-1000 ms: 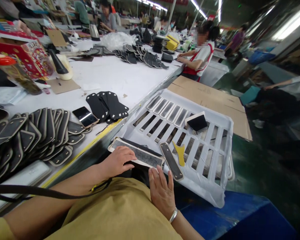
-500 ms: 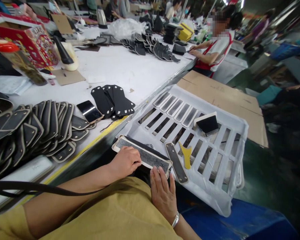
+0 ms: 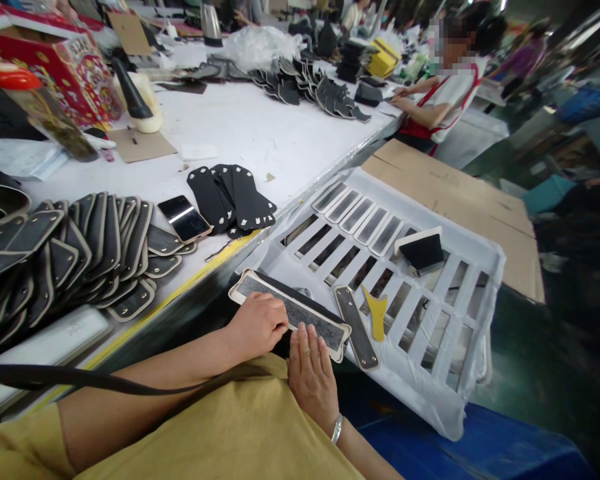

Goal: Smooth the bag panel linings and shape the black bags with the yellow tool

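Note:
A long grey panel with a raised pale rim lies at the front edge of the tray, close to my body. My left hand is closed on its near edge, fingers curled in a pinch. My right hand is beside it, fingers straight and together, the tips on the panel's near edge. What lies under both palms is hidden. Just right of the panel are a dark strap piece with rivets at its ends and a yellow forked scraper-like piece.
The white slatted tray carries a row of grey pale-edged strips and a black block. On the table to the left lie a heap of riveted dark pieces, a phone and black cutouts. A co-worker sits beyond.
My right hand has slid left along the panel's near edge, closer to my left hand. My left hand keeps its hold. The whole view has shifted slightly.

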`<state>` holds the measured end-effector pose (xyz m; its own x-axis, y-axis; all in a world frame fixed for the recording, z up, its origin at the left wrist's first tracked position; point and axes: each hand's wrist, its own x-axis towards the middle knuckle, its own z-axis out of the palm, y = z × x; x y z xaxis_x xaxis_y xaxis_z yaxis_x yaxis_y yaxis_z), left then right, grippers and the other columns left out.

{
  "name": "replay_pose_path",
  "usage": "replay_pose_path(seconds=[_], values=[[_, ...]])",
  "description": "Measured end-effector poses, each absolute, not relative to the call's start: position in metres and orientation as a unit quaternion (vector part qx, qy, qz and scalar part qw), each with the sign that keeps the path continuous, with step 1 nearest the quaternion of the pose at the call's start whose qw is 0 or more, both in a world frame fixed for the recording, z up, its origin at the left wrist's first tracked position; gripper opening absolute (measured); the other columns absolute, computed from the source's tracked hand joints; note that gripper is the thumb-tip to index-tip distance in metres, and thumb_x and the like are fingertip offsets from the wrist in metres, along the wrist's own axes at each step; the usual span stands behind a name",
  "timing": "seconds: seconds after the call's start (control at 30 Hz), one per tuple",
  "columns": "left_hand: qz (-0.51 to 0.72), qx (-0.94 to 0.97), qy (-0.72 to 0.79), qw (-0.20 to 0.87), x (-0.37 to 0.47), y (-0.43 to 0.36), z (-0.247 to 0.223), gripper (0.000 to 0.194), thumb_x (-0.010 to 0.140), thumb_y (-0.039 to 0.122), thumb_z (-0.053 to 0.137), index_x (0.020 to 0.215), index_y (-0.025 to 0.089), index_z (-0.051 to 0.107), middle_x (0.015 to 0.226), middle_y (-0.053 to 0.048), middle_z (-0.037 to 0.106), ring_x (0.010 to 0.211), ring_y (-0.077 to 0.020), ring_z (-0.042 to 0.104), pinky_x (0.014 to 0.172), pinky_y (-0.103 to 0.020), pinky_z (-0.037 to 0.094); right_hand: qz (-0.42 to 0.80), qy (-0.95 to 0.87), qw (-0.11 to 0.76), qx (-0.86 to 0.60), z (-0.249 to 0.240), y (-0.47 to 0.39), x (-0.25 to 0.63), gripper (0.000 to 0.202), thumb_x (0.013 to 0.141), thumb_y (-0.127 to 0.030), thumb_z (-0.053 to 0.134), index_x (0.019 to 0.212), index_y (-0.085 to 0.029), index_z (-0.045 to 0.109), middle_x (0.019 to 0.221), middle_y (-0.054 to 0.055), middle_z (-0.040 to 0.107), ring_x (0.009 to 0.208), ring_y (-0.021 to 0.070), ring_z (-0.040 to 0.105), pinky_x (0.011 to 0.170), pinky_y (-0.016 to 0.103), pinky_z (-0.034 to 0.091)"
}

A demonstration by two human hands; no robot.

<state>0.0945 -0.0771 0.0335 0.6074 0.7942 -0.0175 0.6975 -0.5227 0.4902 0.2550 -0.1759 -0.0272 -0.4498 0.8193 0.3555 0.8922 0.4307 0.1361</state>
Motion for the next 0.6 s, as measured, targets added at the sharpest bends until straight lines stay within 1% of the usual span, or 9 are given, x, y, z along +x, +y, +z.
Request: replay_pose_path(seconds=[0.07,0.1,0.13,0.17,0.23,0.37,0.47,0.6], values=[[0.105,0.867,0.419,0.247,0.09,-0.074,0.033,0.01,0.08,0.022,0.059,0.073,0.019,0.065,0.08,-0.002,0.063,0.081,-0.0191,0.054,0.077,-0.034,0.036,-0.158,-0.836,0.121,-0.512,-0.028,-0.173,0.251,0.042,0.089,-0.008,0.033,0.127,0.0,0.047,0.137,0.021,0.042,0.13,0.0326,0.034,0.104,0.044,0.031],[0.115,0.867,0.411,0.258,0.085,-0.073,0.033,0.006,0.079,0.022,0.06,0.079,0.019,0.066,0.085,-0.002,0.063,0.084,-0.019,0.055,0.079,-0.033,0.038,-0.159,-0.834,0.122,-0.514,-0.028,-0.173,0.249,0.042,0.089,-0.008,0.034,0.127,0.0,0.047,0.137,0.021,0.042,0.13,0.033,0.034,0.103,0.045,0.032],[0.131,0.866,0.403,0.265,0.08,-0.072,0.032,0.009,0.078,0.022,0.062,0.086,0.019,0.066,0.092,-0.003,0.062,0.088,-0.0189,0.055,0.08,-0.033,0.038,-0.158,-0.833,0.122,-0.517,-0.029,-0.172,0.247,0.041,0.089,-0.009,0.034,0.127,0.0,0.046,0.137,0.021,0.042,0.13,0.0333,0.033,0.103,0.045,0.032],[0.149,0.865,0.399,0.265,0.073,-0.07,0.032,0.016,0.077,0.022,0.063,0.093,0.019,0.064,0.098,-0.004,0.061,0.092,-0.019,0.054,0.083,-0.032,0.039,-0.157,-0.831,0.122,-0.519,-0.029,-0.172,0.246,0.041,0.089,-0.01,0.035,0.128,0.001,0.046,0.137,0.022,0.042,0.13,0.0336,0.033,0.102,0.045,0.033],[0.18,0.863,0.404,0.243,0.058,-0.068,0.03,0.022,0.076,0.025,0.066,0.097,0.019,0.063,0.105,-0.005,0.058,0.098,-0.0199,0.052,0.088,-0.033,0.037,-0.154,-0.83,0.12,-0.522,-0.03,-0.171,0.245,0.042,0.09,-0.013,0.037,0.128,0.001,0.045,0.137,0.022,0.041,0.13,0.0341,0.032,0.101,0.046,0.034],[0.183,0.871,0.402,0.215,0.038,-0.062,0.024,0.011,0.08,0.032,0.063,0.083,0.022,0.067,0.099,-0.003,0.061,0.097,-0.02,0.051,0.09,-0.036,0.034,-0.148,-0.831,0.123,-0.522,-0.031,-0.171,0.244,0.044,0.09,-0.018,0.04,0.128,0.002,0.044,0.138,0.023,0.04,0.131,0.0352,0.03,0.101,0.046,0.034],[0.195,0.87,0.394,0.223,0.036,-0.059,0.019,0.014,0.084,0.03,0.059,0.077,0.023,0.069,0.096,-0.002,0.063,0.095,-0.0183,0.052,0.089,-0.035,0.033,-0.143,-0.829,0.133,-0.524,-0.03,-0.169,0.241,0.043,0.09,-0.019,0.04,0.127,0.002,0.045,0.137,0.023,0.041,0.132,0.0349,0.028,0.101,0.047,0.033],[0.216,0.861,0.399,0.23,0.038,-0.059,0.017,0.014,0.082,0.026,0.06,0.073,0.024,0.07,0.095,0.0,0.065,0.097,-0.018,0.052,0.092,-0.036,0.032,-0.14,-0.828,0.138,-0.525,-0.029,-0.167,0.237,0.042,0.091,-0.02,0.04,0.127,0.0,0.046,0.136,0.023,0.042,0.133,0.0337,0.025,0.102,0.047,0.033]])
